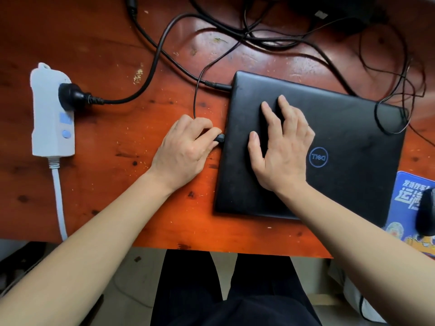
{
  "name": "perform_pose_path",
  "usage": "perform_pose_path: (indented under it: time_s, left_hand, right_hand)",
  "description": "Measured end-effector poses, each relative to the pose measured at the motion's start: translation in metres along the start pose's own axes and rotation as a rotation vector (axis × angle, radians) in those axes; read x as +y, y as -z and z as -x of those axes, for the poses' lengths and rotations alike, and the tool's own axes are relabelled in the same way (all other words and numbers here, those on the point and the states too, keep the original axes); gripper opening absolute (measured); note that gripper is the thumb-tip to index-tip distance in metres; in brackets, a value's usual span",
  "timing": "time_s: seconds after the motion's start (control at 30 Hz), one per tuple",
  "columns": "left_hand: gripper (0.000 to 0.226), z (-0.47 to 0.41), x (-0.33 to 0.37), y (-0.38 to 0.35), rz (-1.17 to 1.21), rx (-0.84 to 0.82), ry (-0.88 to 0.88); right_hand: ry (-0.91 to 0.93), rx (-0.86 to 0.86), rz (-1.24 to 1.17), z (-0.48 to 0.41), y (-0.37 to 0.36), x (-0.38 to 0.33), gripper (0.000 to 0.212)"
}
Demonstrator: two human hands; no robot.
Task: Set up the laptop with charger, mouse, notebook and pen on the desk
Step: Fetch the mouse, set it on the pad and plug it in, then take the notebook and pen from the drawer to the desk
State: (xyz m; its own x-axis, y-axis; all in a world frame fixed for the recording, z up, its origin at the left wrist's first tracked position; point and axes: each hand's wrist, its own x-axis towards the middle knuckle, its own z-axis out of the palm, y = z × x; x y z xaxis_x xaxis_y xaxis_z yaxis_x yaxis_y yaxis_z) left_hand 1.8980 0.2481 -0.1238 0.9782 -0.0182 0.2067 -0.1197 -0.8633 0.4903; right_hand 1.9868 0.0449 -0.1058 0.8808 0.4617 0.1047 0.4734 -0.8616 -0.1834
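A closed black laptop [348, 147] lies on the red-brown wooden desk [113, 184]. My right hand [280, 147] rests flat on its lid with fingers spread. At the laptop's left edge my left hand [183, 147] pinches a small black cable plug [220, 138], its thin wire looping up behind. The charger plug [216, 85] sits in the laptop's upper left side. Its thick black cable runs to a black mains plug [70, 96] in a white power strip [51, 111]. A black mouse [426, 211] lies on a blue mouse pad [404, 196] at the right edge.
Tangled black cables [259, 31] cover the far side of the desk, one loop lying on the laptop's right corner. The charger brick [341, 12] is dark at the top right. The desk's front edge runs just above my lap.
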Motion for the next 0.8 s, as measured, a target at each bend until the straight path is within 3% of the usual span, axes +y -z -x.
perform_pose_path:
  time_s: [0.23, 0.4, 0.5, 0.57, 0.63, 0.8]
  left_hand:
    - [0.027, 0.005, 0.013, 0.006, -0.034, -0.021, 0.117]
    - [0.048, 0.014, 0.039, 0.029, -0.111, -0.253, 0.322]
    - [0.057, 0.010, 0.046, 0.061, -0.140, -0.450, 0.434]
    - [0.059, 0.001, 0.049, 0.086, -0.165, -0.486, 0.460]
    - [0.058, -0.014, 0.059, 0.117, -0.183, -0.344, 0.493]
    - [0.054, -0.051, 0.105, 0.203, -0.382, 0.189, 0.577]
  right_hand:
    - [-0.005, -0.090, 0.011, 0.000, 0.004, -0.002, 0.059]
    - [0.018, -0.292, 0.025, 0.002, 0.026, -0.003, 0.062]
    - [0.145, -0.488, -0.013, -0.006, 0.055, 0.012, 0.065]
    - [0.198, -0.522, -0.021, -0.018, 0.081, 0.025, 0.065]
    - [0.198, -0.426, -0.040, -0.035, 0.113, 0.035, 0.062]
    - [0.311, -0.054, -0.138, -0.096, 0.190, 0.022, 0.058]
